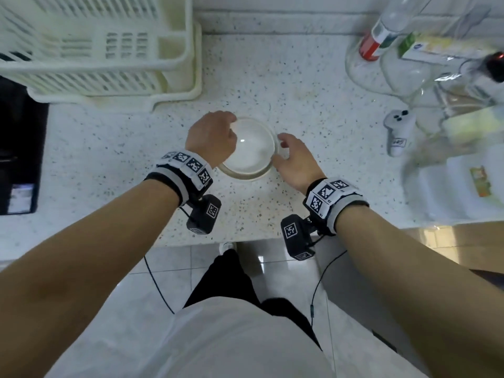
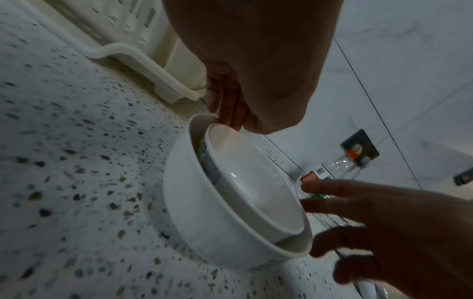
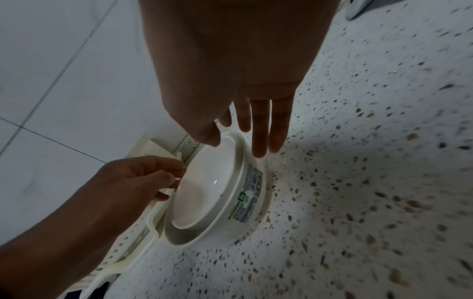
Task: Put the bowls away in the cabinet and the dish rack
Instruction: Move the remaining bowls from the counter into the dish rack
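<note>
Two white bowls are nested on the speckled counter, near its front edge. The inner bowl sits tilted in the outer bowl, and a printed label on its outer wall shows in the gap. My left hand pinches the inner bowl's rim on the left side. My right hand has straight fingers beside the bowls' right rim, its thumb over the edge. The cream dish rack stands at the back left.
Clear bottles and glass jars crowd the back right. A white controller lies right of the bowls, with white packages beyond it. A black object sits at the left edge. Tiled floor lies below the counter's front edge.
</note>
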Action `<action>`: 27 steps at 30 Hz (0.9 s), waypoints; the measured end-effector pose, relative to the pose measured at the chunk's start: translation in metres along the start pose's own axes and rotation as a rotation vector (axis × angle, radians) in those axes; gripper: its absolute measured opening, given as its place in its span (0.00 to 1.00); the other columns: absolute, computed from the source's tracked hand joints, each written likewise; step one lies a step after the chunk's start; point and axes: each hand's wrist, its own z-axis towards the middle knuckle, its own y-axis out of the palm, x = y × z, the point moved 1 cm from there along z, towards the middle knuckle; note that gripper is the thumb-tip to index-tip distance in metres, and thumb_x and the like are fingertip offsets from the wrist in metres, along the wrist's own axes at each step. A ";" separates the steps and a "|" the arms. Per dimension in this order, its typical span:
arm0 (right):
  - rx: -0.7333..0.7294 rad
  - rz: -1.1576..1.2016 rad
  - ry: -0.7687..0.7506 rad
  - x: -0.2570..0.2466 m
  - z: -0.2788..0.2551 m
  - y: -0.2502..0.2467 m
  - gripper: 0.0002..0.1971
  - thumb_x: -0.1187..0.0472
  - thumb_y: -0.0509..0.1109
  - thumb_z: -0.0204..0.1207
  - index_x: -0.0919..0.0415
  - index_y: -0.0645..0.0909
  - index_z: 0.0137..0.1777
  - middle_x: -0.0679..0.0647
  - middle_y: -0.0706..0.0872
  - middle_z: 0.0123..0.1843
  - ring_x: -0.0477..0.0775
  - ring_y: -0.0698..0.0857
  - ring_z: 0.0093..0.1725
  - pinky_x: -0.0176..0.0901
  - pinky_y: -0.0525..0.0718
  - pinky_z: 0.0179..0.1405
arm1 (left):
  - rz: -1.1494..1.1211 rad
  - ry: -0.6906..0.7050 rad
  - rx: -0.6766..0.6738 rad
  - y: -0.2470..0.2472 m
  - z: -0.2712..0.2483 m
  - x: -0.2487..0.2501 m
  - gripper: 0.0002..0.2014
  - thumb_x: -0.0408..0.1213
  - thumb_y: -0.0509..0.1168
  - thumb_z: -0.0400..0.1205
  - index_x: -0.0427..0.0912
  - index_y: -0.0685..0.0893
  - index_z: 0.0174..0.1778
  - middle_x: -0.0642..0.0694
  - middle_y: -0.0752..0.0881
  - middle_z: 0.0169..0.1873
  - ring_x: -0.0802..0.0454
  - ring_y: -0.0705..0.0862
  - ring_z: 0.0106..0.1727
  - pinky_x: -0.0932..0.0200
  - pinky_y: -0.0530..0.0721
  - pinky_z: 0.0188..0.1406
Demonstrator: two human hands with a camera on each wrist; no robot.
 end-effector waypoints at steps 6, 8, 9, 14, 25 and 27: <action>-0.006 -0.117 -0.015 -0.008 0.026 0.008 0.28 0.55 0.65 0.81 0.58 0.66 0.80 0.60 0.73 0.77 0.59 0.75 0.73 0.50 0.73 0.70 | 0.306 0.116 -0.121 0.007 0.019 0.005 0.15 0.36 0.57 0.83 0.43 0.81 0.62 0.42 0.88 0.46 0.41 0.85 0.45 0.52 0.74 0.37; -0.026 -0.159 -0.033 -0.008 0.029 0.010 0.27 0.55 0.65 0.80 0.56 0.67 0.79 0.59 0.74 0.75 0.59 0.77 0.70 0.51 0.75 0.66 | 0.377 0.135 -0.151 0.007 0.024 0.009 0.12 0.36 0.58 0.83 0.43 0.83 0.59 0.42 0.88 0.45 0.41 0.86 0.45 0.53 0.72 0.37; -0.031 -0.169 -0.040 -0.008 0.030 0.010 0.27 0.55 0.65 0.79 0.55 0.68 0.78 0.59 0.74 0.74 0.58 0.77 0.68 0.53 0.77 0.66 | 0.407 0.138 -0.169 0.006 0.027 0.011 0.11 0.36 0.59 0.82 0.44 0.83 0.59 0.43 0.88 0.45 0.41 0.86 0.45 0.53 0.72 0.38; -0.081 -0.177 -0.079 -0.007 0.035 0.007 0.27 0.54 0.65 0.76 0.52 0.69 0.77 0.57 0.77 0.72 0.57 0.80 0.66 0.60 0.82 0.64 | 0.475 0.190 -0.260 0.000 0.032 0.018 0.11 0.35 0.62 0.80 0.45 0.81 0.57 0.46 0.84 0.41 0.43 0.84 0.43 0.53 0.74 0.38; -0.095 0.007 -0.155 -0.013 0.040 -0.028 0.26 0.44 0.62 0.81 0.54 0.72 0.77 0.53 0.78 0.74 0.55 0.80 0.69 0.59 0.80 0.70 | 0.121 -0.168 -0.211 -0.033 0.020 0.011 0.08 0.37 0.56 0.85 0.42 0.81 0.48 0.44 0.86 0.46 0.44 0.83 0.45 0.51 0.81 0.43; -0.114 0.157 -0.160 -0.024 0.038 -0.036 0.25 0.39 0.57 0.82 0.51 0.73 0.73 0.51 0.80 0.70 0.56 0.82 0.66 0.63 0.82 0.68 | -0.070 -0.260 -0.169 -0.048 0.015 0.009 0.11 0.37 0.58 0.84 0.40 0.85 0.52 0.43 0.88 0.49 0.43 0.86 0.48 0.47 0.87 0.49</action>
